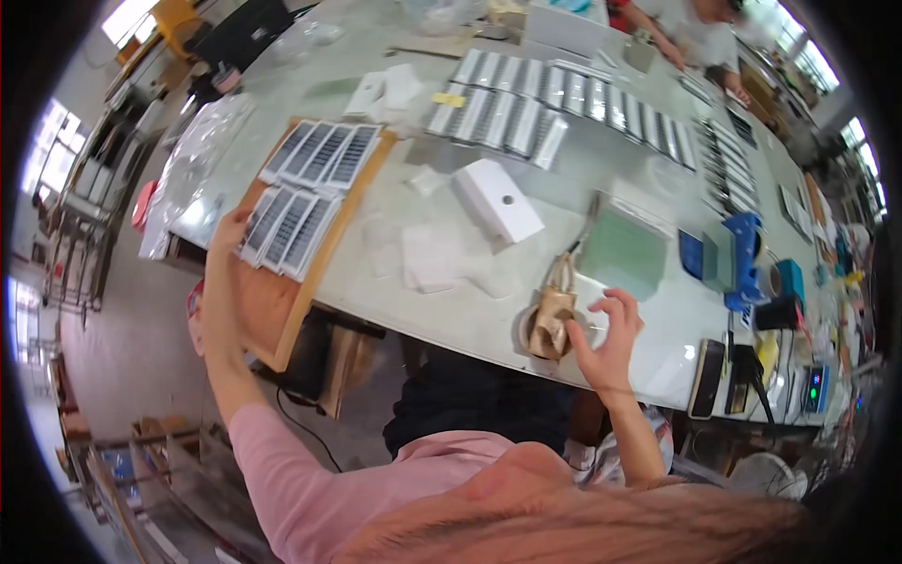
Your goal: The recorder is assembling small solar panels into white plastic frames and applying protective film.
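Note:
On my left, a shallow wooden tray holds two rows of white cards with dark stripes. My left hand is at the tray's left side, its fingers closed at the edge of a striped card in the nearer row. My right hand hovers over the table's near edge, thumb and fingers curved apart with nothing between them. Just left of it stands a tan, wrapped-looking object with a loop on top; its kind is unclear. Beyond that lies a green translucent mat.
A white box and thin white sheets lie mid-table. Behind them are rows of clear-covered striped cases. A blue holder, a phone-like black slab and small tools crowd the right. Another person sits across the table.

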Motion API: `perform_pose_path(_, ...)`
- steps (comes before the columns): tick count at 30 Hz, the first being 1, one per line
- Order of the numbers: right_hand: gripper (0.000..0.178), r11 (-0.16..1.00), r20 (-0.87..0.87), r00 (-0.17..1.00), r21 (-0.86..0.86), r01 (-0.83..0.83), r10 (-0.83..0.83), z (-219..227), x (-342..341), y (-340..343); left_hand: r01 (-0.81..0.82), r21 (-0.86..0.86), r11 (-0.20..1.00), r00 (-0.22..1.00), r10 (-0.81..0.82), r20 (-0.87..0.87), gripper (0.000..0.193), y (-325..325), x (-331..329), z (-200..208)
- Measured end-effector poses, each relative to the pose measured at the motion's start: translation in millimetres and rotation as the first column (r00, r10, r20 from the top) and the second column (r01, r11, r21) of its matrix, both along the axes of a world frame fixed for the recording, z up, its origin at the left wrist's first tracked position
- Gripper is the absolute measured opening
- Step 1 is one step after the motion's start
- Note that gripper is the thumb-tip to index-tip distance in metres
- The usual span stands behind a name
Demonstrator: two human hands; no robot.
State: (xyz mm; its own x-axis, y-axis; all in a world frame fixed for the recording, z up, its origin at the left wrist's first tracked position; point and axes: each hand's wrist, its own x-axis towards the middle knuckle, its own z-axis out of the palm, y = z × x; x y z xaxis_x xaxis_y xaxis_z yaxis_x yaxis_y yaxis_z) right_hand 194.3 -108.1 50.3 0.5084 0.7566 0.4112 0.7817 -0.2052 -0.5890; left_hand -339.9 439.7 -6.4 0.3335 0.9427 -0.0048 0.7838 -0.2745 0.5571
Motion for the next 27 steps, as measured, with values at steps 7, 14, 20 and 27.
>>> perform_pose_path(7,0.026,0.998,0.094,0.995,0.052,0.04,-0.045,7.3,78.5,43.5,0.202,0.283,0.938,0.951,-0.257,0.174,0.024,-93.7,195.5,44.8)
perform_pose_path(14,0.022,1.0,0.147,0.989,-0.027,0.006,-0.002,10.3,115.7,140.0,0.767,-0.196,0.611,0.597,-0.568,0.566,0.028,-252.8,367.7,102.3)
perform_pose_path(20,0.018,0.984,0.148,0.979,-0.092,0.155,-0.14,6.6,161.5,204.4,0.709,-0.516,0.48,0.646,-0.15,0.748,0.039,-271.4,467.7,84.5)
perform_pose_path(27,0.016,0.997,0.433,0.899,-0.025,0.078,-0.06,9.4,185.6,253.5,0.717,-0.528,0.456,0.656,-0.183,0.733,0.036,-259.9,504.0,70.0)
